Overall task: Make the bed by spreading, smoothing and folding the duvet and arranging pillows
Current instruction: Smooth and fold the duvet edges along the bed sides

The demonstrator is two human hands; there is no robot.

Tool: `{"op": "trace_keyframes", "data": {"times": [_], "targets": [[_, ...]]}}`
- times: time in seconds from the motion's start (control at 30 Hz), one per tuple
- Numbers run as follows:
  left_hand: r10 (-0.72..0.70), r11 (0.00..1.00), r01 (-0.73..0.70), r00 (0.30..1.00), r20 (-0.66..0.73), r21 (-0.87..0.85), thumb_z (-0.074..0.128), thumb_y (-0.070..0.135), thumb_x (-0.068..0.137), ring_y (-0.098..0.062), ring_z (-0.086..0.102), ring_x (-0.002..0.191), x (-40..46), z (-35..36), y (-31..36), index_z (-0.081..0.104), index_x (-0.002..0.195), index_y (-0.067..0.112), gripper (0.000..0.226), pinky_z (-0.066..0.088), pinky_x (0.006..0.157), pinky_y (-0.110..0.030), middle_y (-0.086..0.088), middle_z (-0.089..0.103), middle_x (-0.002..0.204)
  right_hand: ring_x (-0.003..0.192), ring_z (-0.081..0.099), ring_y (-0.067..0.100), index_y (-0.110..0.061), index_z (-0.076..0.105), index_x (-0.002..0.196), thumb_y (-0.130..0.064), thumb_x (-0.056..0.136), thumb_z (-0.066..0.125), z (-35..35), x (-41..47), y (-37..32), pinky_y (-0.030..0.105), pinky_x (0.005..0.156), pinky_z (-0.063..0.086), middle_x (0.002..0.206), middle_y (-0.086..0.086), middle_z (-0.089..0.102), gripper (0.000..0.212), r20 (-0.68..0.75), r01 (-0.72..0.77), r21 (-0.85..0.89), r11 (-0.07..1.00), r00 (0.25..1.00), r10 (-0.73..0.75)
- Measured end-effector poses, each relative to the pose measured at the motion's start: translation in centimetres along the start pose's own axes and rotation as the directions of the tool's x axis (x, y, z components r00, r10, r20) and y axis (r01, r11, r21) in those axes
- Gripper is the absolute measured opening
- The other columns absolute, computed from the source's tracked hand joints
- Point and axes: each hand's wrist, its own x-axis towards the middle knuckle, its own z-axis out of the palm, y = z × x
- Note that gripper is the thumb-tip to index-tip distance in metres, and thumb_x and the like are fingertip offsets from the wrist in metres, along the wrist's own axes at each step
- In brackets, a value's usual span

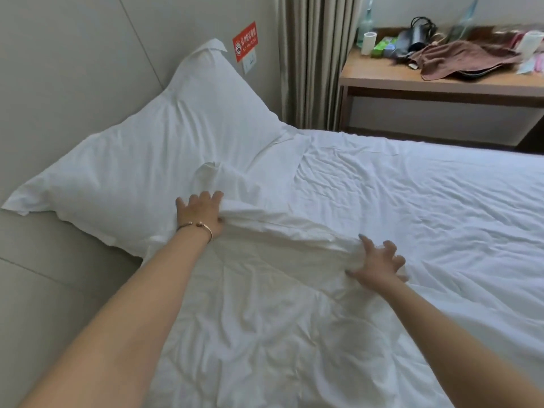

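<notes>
Nearest the camera, two bare forearms reach forward over a white, wrinkled duvet (294, 334) that covers the bed from the lower edge of the view up to the pillow. The duvet's top edge is turned back into a thick folded band that runs between the two hands. The left hand (198, 214), with a thin metal bangle (195, 226) on its wrist, lies at the band's left end beside the pillow; its fingers (203, 198) are spread and nearly straight on the cloth, while the thumb is tucked under the fold. The right hand (378, 265) is at the band's right end, its fingers (391, 248) apart and bent, pressing down on the duvet with the thumb against the fold.

Just behind the fold, a large white pillow (164, 151) leans against the padded headboard (59, 69), one corner pointing up. Right of it a strip of flat white sheet (291, 154) shows.

Farther back, a red sign (245, 41) on the wall bears a no-smoking symbol and Chinese characters too blurred to read, with small English print that seems to say "NO SMOKING". A pale switch plate (249, 63) sits just under it, and a beige curtain (312, 60) hangs beside it. Farthest right, a wooden table (382, 81) carries a brown cloth (459, 58), a white paper roll (368, 44), bottles and small items whose labels cannot be read.
</notes>
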Motion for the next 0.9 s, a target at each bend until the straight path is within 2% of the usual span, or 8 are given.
{"op": "trace_keyframes", "data": {"times": [0.07,0.1,0.2,0.3,0.43,0.7,0.83,0.9], "targets": [[0.040,0.998,-0.034,0.993,0.109,-0.057,0.061,0.049,0.079,-0.030,0.040,0.126,0.6,2.2,0.6,0.006,0.146,0.041,0.088,0.037,0.095,-0.047,-0.002,0.024,0.145,0.142,-0.007,0.038,-0.061,0.002,0.142,-0.060,0.075,0.068,2.9,-0.5,0.1,0.067,0.108,0.015,0.152,-0.003,-0.026,0.094,-0.022,0.068,-0.192,0.979,0.997,-0.074],[0.130,0.991,-0.127,0.983,0.129,-0.031,0.063,0.038,0.082,-0.029,0.043,0.122,1.2,3.3,0.7,0.004,0.147,0.041,0.088,0.043,0.087,-0.043,-0.002,0.023,0.145,0.143,-0.015,0.038,-0.062,-0.005,0.141,-0.064,0.076,0.066,4.3,-0.6,-0.1,0.068,0.108,0.012,0.151,-0.005,-0.034,0.096,-0.015,0.111,-0.246,0.963,0.993,-0.119],[0.394,0.916,-0.370,0.902,-0.174,0.154,0.056,0.003,0.085,-0.026,0.057,0.100,6.2,4.3,0.7,0.034,0.140,0.030,0.065,0.045,0.064,-0.032,-0.002,0.046,0.127,0.145,-0.022,0.034,-0.065,-0.013,0.138,-0.071,0.077,0.058,7.2,0.4,-1.6,0.072,0.106,0.008,0.153,-0.009,-0.035,0.093,0.068,0.143,-0.302,0.943,0.989,-0.129],[0.434,0.887,-0.335,0.840,-0.326,0.317,0.047,0.012,0.090,-0.024,0.052,0.108,13.4,2.4,0.4,0.049,0.121,0.027,0.034,0.042,0.084,-0.037,0.001,0.053,0.116,0.147,-0.016,0.028,-0.064,-0.008,0.141,-0.075,0.082,0.047,8.3,2.6,-3.5,0.074,0.106,0.005,0.160,-0.013,-0.016,0.081,0.094,0.015,-0.264,0.965,0.996,0.010],[0.395,0.856,-0.356,0.918,-0.031,0.375,0.034,0.015,0.098,-0.024,0.041,0.128,20.4,6.4,0.3,0.042,0.133,0.026,0.037,0.029,0.106,-0.039,0.001,0.047,0.134,0.149,-0.007,0.024,-0.064,-0.009,0.140,-0.073,0.087,0.034,10.6,5.7,-5.8,0.076,0.102,-0.002,0.161,-0.015,-0.003,0.068,0.098,-0.120,-0.219,0.968,0.985,0.144],[0.477,0.873,-0.474,0.879,-0.004,0.113,0.028,0.002,0.097,-0.032,0.044,0.125,23.5,14.9,1.6,0.043,0.132,0.009,0.038,0.033,0.104,-0.037,-0.012,0.049,0.133,0.148,-0.008,0.027,-0.066,-0.012,0.136,-0.067,0.089,0.024,15.3,7.9,-6.3,0.076,0.099,-0.009,0.159,-0.020,-0.002,0.060,0.025,-0.178,-0.278,0.944,0.981,0.192],[0.422,0.905,-0.421,0.907,-0.008,-0.049,0.049,0.010,0.089,-0.031,0.043,0.123,22.3,12.5,1.1,0.048,0.127,0.014,0.039,0.032,0.104,-0.037,-0.010,0.050,0.129,0.147,-0.015,0.029,-0.060,-0.013,0.141,-0.068,0.091,0.025,15.7,7.4,-5.9,0.074,0.101,-0.010,0.160,-0.019,-0.007,0.064,0.056,-0.150,-0.294,0.944,0.983,0.174],[0.329,0.928,-0.345,0.936,-0.126,-0.140,0.058,0.018,0.076,-0.029,0.041,0.125,20.3,10.8,1.2,0.052,0.124,0.018,0.048,0.018,0.112,-0.039,-0.007,0.051,0.127,0.148,-0.012,0.026,-0.054,-0.004,0.146,-0.066,0.091,0.031,15.0,6.7,-5.4,0.072,0.103,-0.009,0.160,-0.017,-0.006,0.066,0.086,-0.107,-0.303,0.947,0.987,0.139]]}}
